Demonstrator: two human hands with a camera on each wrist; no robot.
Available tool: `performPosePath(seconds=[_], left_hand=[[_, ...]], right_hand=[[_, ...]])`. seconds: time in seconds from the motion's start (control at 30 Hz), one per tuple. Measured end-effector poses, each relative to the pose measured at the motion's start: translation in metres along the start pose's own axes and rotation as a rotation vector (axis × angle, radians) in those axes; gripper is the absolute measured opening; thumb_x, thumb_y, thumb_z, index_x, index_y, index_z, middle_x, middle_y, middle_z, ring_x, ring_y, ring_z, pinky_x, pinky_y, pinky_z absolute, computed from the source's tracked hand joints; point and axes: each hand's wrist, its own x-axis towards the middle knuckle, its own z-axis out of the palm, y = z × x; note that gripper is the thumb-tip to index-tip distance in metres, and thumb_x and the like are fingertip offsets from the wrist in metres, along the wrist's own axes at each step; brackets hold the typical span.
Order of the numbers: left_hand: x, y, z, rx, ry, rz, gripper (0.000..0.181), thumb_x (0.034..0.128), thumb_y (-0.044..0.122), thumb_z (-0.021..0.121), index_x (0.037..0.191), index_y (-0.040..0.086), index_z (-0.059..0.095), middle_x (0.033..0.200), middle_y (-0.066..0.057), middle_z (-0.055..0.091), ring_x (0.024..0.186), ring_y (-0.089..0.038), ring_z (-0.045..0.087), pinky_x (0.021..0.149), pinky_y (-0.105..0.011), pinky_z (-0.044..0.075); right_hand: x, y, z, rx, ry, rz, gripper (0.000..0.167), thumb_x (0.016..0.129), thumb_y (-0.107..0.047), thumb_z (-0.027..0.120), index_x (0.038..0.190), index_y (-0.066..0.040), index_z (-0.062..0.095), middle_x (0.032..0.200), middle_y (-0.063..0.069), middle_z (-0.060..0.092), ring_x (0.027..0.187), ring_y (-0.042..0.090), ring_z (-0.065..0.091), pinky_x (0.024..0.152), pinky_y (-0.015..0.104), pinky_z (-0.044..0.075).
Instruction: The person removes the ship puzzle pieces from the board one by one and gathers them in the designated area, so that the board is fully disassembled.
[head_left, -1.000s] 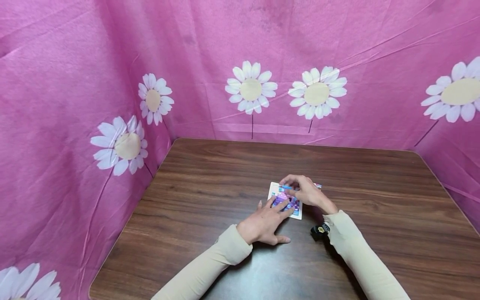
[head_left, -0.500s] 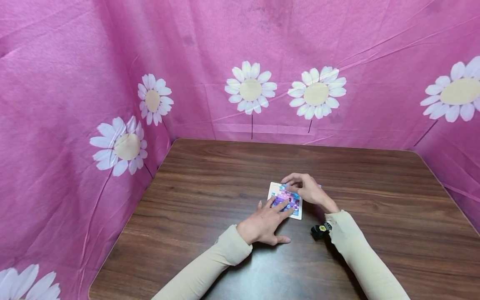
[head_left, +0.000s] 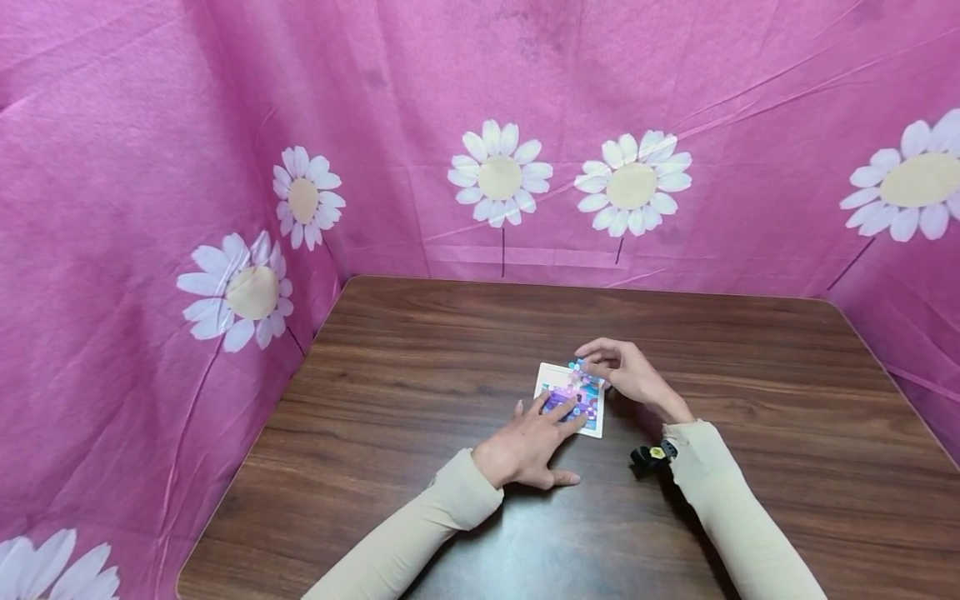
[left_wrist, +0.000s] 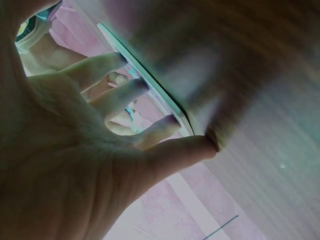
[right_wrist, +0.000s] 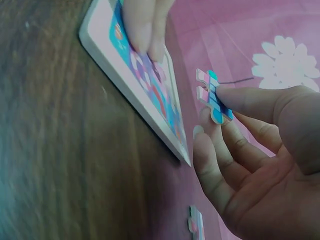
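A small white-framed puzzle board (head_left: 547,377) with a purple and blue picture lies on the table. The left hand (head_left: 528,450) rests on it with spread fingers, their tips on the picture and frame; the left wrist view shows this hand (left_wrist: 85,135) from behind the thumb. Above the board's far right part, the right hand (head_left: 633,375) holds a puzzle piece. In the right wrist view, thumb and fingers of this hand (right_wrist: 265,145) pinch the blue and pink piece (right_wrist: 214,100), raised clear of the board (right_wrist: 125,75).
Another piece (right_wrist: 196,223) lies on the wooden table (head_left: 420,350) beside the board in the right wrist view. A black strap device (head_left: 651,457) is at the right wrist. Pink cloth (head_left: 390,108) with white flowers stands behind the table and at its sides.
The right hand has lifted a puzzle piece from the upper part of the board and moved slightly right. A pale area now shows in the picture there. The left hand has stayed put.
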Motion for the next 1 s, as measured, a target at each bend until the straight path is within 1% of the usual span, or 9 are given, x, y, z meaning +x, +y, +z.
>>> performPosePath(seconds=[0.1,0.3,0.4,0.6,0.83,1.0], left_hand=[[0.0,0.0,0.0,-0.003,0.01,0.0,0.088,0.0921,0.063,0.069,0.165,0.03,0.033,0.176,0.003,0.022,0.161,-0.039,0.022,0.119,-0.065,0.038],[0.0,0.0,0.001,-0.01,0.01,0.001,0.088,0.0924,0.063,0.069,0.165,0.03,0.032,0.176,0.004,0.02,0.162,-0.039,0.021,0.12,-0.065,0.036],[0.0,0.0,0.001,-0.011,0.008,0.003,0.088,0.0925,0.063,0.068,0.165,0.03,0.031,0.177,0.004,0.019,0.162,-0.039,0.021,0.12,-0.066,0.036],[-0.001,0.0,0.0,0.006,0.023,0.009,0.089,0.092,0.063,0.069,0.165,0.029,0.032,0.176,0.003,0.021,0.161,-0.04,0.023,0.119,-0.066,0.038],[-0.001,0.0,-0.001,0.006,0.022,0.014,0.089,0.092,0.063,0.069,0.165,0.029,0.032,0.176,0.002,0.021,0.16,-0.041,0.023,0.118,-0.066,0.039],[-0.001,0.0,-0.001,0.008,0.023,0.015,0.089,0.0917,0.063,0.069,0.165,0.028,0.032,0.176,0.001,0.022,0.16,-0.041,0.024,0.118,-0.066,0.039]], right_hand=[[-0.003,0.0,-0.006,0.009,0.013,0.008,0.032,0.102,-0.01,0.066,0.131,0.004,0.064,0.117,0.03,0.073,0.082,0.017,0.072,0.066,0.036,0.061],[-0.01,0.003,-0.018,-0.007,0.044,0.017,0.033,0.102,-0.011,0.066,0.131,0.005,0.063,0.117,0.03,0.072,0.087,0.018,0.073,0.067,0.039,0.062],[-0.014,0.006,-0.025,-0.012,0.055,0.015,0.034,0.102,-0.011,0.067,0.131,0.005,0.063,0.117,0.031,0.072,0.086,0.018,0.073,0.066,0.04,0.062],[-0.022,0.01,-0.036,-0.013,0.076,0.012,0.034,0.102,-0.01,0.066,0.131,0.007,0.062,0.116,0.032,0.072,0.083,0.015,0.072,0.065,0.039,0.062],[-0.029,0.023,-0.049,-0.015,0.107,0.066,0.036,0.102,-0.015,0.067,0.131,0.006,0.062,0.114,0.027,0.075,0.082,0.008,0.071,0.065,0.036,0.062],[-0.035,0.031,-0.058,-0.02,0.133,0.094,0.04,0.102,-0.017,0.069,0.132,0.008,0.061,0.112,0.018,0.078,0.083,0.005,0.07,0.065,0.036,0.062]])
